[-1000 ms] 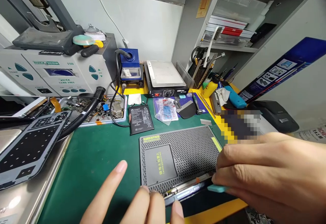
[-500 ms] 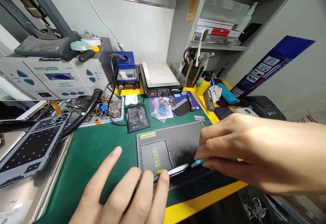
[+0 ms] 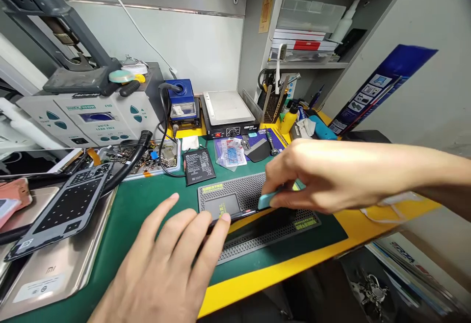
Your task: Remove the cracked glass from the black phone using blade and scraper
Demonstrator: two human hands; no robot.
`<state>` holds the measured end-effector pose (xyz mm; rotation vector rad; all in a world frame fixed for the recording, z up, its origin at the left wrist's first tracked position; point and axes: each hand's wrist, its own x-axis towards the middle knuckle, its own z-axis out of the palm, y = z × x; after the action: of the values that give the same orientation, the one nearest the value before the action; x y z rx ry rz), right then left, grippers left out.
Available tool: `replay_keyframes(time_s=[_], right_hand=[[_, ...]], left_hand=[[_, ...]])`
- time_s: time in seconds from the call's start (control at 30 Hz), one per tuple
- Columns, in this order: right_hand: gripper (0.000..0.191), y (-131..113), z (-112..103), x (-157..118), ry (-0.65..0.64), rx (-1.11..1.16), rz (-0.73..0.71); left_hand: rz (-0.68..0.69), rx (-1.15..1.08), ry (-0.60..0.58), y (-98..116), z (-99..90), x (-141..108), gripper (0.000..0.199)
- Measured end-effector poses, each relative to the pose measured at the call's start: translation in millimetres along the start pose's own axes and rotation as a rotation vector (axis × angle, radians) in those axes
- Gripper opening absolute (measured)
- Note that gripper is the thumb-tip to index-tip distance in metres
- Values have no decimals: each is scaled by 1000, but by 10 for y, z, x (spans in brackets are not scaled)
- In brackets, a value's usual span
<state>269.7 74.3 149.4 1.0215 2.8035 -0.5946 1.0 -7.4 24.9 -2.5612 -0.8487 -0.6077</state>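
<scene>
In the head view, my left hand (image 3: 172, 254) grips the left end of a thin dark phone (image 3: 243, 213), its fingers bent over the edge. The phone is seen nearly edge-on, tilted above a grey perforated mat (image 3: 250, 193); most of its faces are hidden. Between the thumb and fingers of my right hand (image 3: 312, 176) is a teal opening pick (image 3: 266, 200), its tip at the phone's upper edge. I cannot tell how deep the tip sits.
Behind the mat lie a black battery (image 3: 198, 166) and small plastic bags (image 3: 232, 153). A phone back frame (image 3: 69, 205) rests on a gold tablet (image 3: 62, 269) at left. A hot-air station (image 3: 99, 117), soldering unit (image 3: 183, 98) and heating plate (image 3: 230, 109) line the back.
My right hand has moved left along the phone's edge with the pick. The phone appears tilted differently, showing a darker edge, and the camera view has shifted slightly.
</scene>
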Motion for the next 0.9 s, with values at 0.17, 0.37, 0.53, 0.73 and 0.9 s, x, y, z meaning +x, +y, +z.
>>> replay_keyframes(time_s=[0.17,0.37,0.53,0.73,0.9], right_hand=[[16,79,-35,154,-92,71,-16],[20,169,-10,219,-96,96,-64],[20,180,14,198,-107,202,-10],[19,133,35,147,-121,269,22],[19,150,94,128,-120,365,32]], left_hand=[[5,3,-17,-48,-28,48,42],[-110,-96,-109,-56,-28,-2,48],[-209,-209,-124,-34,-42,29,52],[-455,-434,-10,62,-51,404,33],[-647,-786,-56,155,-13,736,19]])
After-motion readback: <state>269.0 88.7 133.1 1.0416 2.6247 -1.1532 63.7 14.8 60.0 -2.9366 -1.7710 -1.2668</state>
